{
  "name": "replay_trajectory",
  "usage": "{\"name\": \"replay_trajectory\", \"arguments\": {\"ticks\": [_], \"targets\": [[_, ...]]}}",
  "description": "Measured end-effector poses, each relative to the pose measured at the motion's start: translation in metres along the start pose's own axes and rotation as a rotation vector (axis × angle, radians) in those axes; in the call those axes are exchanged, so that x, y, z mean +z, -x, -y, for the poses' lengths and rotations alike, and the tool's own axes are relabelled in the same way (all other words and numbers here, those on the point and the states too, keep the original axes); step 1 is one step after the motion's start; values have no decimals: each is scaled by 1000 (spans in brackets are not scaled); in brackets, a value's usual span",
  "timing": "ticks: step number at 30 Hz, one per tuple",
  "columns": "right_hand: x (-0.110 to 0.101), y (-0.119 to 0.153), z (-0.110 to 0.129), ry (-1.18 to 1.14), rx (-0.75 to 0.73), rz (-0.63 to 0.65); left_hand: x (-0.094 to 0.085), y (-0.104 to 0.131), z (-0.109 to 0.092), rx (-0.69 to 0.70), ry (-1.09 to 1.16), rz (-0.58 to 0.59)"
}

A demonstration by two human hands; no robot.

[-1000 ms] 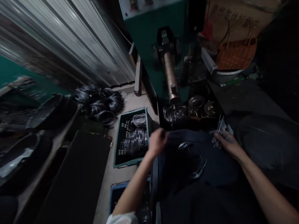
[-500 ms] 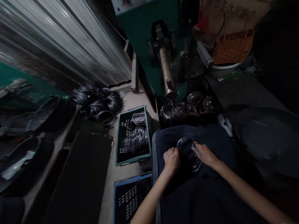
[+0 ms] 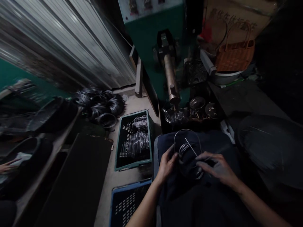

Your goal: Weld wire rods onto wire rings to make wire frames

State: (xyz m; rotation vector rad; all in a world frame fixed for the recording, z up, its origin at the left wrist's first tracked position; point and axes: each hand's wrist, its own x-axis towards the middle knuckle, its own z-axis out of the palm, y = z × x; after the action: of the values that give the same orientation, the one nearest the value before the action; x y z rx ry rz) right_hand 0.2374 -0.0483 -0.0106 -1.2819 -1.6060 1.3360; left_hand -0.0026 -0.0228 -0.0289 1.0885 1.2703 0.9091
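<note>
Over dark blue cloth (image 3: 170,186), my left hand (image 3: 167,165) pinches one side of a thin metal wire ring (image 3: 186,130), which arches up between my hands. My right hand (image 3: 219,167) has its thumb and fingers closed on a short straight length of wire (image 3: 190,146) that points up and left. Whether this piece belongs to the ring, I cannot tell. Below and behind the raised ring, several wire rings (image 3: 186,148) lie bunched on the cloth. My right fingers partly hide the lower side of the bunch.
Ahead stands a green machine (image 3: 142,34) with a metal arm (image 3: 169,74). To the left are a green crate (image 3: 150,138) of wire rings, a blue crate (image 3: 127,186) and black wire coils (image 3: 115,104). Another person's hand (image 3: 6,167) shows far left. A wicker basket (image 3: 234,56) sits back right.
A ring now stands raised between my hands, and a straight wire sticks up from my right hand. Both hands have shifted slightly lower. Another person's hand has appeared at far left.
</note>
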Motion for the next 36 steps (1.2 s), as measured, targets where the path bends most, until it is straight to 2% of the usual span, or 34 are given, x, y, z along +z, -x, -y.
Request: {"name": "replay_trajectory", "arguments": {"ticks": [2,4,7,11,19,27,36], "targets": [[5,-7,5,102,-141,127,8,-6,-13,-57,158,-48],[9,-15,7,251,-277,224,18,-9,-18,-91,261,-41],[11,-27,5,439,-386,228,28,-10,-14,-79,343,6],[9,-36,5,499,-379,193,30,-11,-9,-148,427,30],[2,-46,13,547,-369,233,27,-20,-13,-237,519,51],[-2,-55,8,552,-357,228,26,-26,-25,-233,558,75],[-9,-64,20,590,-414,174,28,-33,-31,-244,609,59]]}}
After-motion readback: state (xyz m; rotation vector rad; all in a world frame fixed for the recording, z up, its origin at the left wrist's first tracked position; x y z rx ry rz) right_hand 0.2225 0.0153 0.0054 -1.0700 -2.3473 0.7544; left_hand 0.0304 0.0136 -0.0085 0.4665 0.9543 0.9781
